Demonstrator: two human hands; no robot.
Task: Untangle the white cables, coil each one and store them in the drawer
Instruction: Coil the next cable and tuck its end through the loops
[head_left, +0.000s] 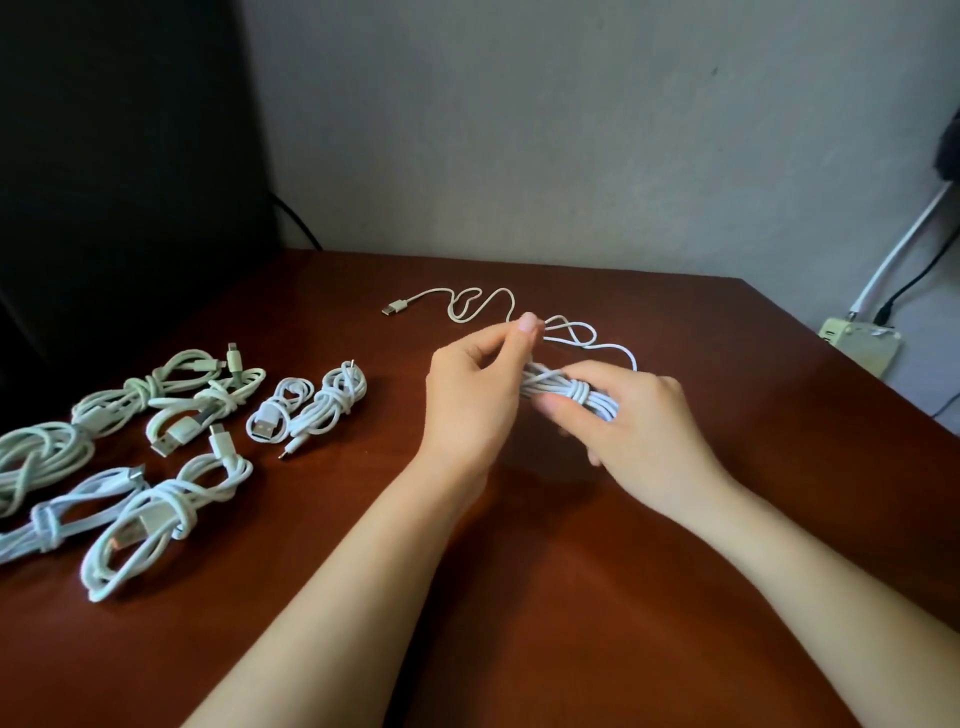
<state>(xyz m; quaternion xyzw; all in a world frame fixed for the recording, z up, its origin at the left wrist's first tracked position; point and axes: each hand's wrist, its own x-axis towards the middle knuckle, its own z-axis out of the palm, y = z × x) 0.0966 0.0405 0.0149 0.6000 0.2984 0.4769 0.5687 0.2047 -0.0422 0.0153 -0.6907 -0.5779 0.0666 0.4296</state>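
Head view: 7 coiled white bundles (166, 514) lie well left of the grip, none yet in the drawer, which is out of sight. The right hand (639, 431) clasps the half-wound cable (582, 395). Just above it the left hand (478, 400) pinches a strand, and the loose tail (483, 301) trails beyond the grip.

Grey wall (519, 130) backs brown table (545, 597); dark cabinet (104, 156), perhaps.

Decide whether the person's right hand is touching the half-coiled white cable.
Touching. The head view shows the right hand gripping the half-coiled white cable, thumb and fingers curled round its wound bundle; the left hand pinches its loose strand.
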